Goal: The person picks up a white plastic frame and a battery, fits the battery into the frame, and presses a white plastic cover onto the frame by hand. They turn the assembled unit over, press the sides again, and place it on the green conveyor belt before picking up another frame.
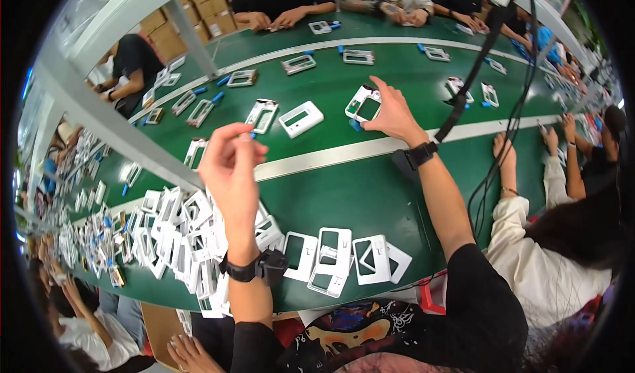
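My right hand (397,113) reaches over the green conveyor with thumb and forefinger spread around a white plastic housing (354,106). A green circuit board shows inside that housing, and a blue cylindrical part lies at its lower edge. Whether the fingertips press on it is hard to see. My left hand (231,164) hovers with loosely bent fingers, and I see nothing held in it. Just beyond those fingers lies another white housing (262,116) with a window. Between the two hands rests a plain white housing cover (301,119) with a rectangular opening.
A heap of white frames (182,240) is piled left of my left forearm. Several loose frames (334,250) lie near the table's front edge. A pale rail (331,156) borders the conveyor. Black cables (493,154) hang at right, a metal post (119,118) slants at left. Co-workers sit around.
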The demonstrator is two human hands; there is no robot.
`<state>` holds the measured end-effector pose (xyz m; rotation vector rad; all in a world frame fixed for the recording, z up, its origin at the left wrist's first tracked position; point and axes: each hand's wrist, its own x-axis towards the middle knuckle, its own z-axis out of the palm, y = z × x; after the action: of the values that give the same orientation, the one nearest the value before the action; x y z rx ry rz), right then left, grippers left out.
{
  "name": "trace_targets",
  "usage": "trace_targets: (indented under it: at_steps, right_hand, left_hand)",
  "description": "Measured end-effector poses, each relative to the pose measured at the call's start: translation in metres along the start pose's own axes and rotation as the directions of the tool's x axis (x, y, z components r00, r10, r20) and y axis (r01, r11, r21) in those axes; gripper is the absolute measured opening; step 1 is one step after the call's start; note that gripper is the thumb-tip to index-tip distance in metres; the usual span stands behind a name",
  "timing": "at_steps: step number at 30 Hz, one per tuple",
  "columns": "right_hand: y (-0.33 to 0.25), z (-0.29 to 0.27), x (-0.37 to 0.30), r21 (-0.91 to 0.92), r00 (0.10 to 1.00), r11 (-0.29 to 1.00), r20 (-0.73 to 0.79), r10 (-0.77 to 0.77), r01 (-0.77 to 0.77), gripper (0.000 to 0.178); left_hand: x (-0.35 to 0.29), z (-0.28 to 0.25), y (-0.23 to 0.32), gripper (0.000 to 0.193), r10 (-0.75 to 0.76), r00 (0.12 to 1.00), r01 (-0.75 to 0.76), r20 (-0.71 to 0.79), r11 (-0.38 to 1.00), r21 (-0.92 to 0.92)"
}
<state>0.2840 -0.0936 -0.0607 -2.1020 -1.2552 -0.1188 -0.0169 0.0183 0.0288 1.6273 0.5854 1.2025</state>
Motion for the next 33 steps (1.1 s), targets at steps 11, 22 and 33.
trace_targets:
  at_steps: [11,22,33]
  right_hand:
    - [-0.152,-0.030,-0.052,0.191,0.753,0.770,0.166,-0.637,0.609,0.102]
    - [-0.147,-0.013,-0.055,0.828,0.741,0.356,-0.103,-0.664,0.434,0.130]
    - [-0.151,-0.024,-0.059,0.889,0.820,0.373,-0.007,-0.573,0.267,0.137]
  left_hand:
    - [0.012,0.004,-0.042,0.037,-0.364,0.805,0.444,0.468,0.893,-0.069]
    - [0.003,0.002,-0.026,0.038,-0.284,0.665,0.712,0.691,0.520,-0.471]
    - [-0.009,0.012,-0.012,0.035,-0.213,0.660,0.747,0.720,0.289,-0.599]
